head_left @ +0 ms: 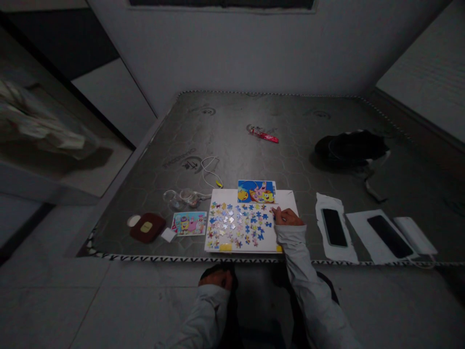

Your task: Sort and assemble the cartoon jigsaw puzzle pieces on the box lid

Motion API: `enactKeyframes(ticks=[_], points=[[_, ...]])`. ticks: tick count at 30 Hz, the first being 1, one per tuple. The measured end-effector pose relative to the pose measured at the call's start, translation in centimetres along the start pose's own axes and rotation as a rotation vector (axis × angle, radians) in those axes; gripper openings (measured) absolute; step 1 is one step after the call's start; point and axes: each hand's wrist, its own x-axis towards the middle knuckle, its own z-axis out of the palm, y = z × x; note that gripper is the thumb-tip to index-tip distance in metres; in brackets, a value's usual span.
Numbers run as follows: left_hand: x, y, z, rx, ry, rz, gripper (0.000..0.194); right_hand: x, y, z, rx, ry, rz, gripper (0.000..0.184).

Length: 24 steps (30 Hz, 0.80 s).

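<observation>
A white board [286, 198] lies at the near edge of a grey mattress [254, 145], covered with several loose jigsaw pieces [238, 225]. A colourful cartoon picture [256, 191] rests at the board's far edge. My right hand [287, 216] reaches onto the board's right side, fingers curled at a piece near the blue ones; what it pinches is too small to make out. My left hand [216, 278] rests closed near my lap, below the mattress edge, apart from the board.
Left of the board lie a second cartoon card [189, 223], a dark red case [147, 227], a clear bag [181, 198] and a white cable [210, 172]. Two phones [334, 227] [389, 236] lie on white paper at right. A black bundle [350, 148] and a red object [264, 135] sit farther back.
</observation>
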Motion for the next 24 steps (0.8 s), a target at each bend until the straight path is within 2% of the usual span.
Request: enactKeyframes(ticks=[9,24], points=[[-0.17,0.13,-0.21,-0.001,0.018,-0.006,0.04,-0.17,-0.35,-0.62,0.026,-0.008,-0.006,0.06],[-0.18,0.25,-0.25,0.03,0.019,0.002,0.041,-0.21,-0.3,-0.41,0.064,0.025,0.0,0.054]])
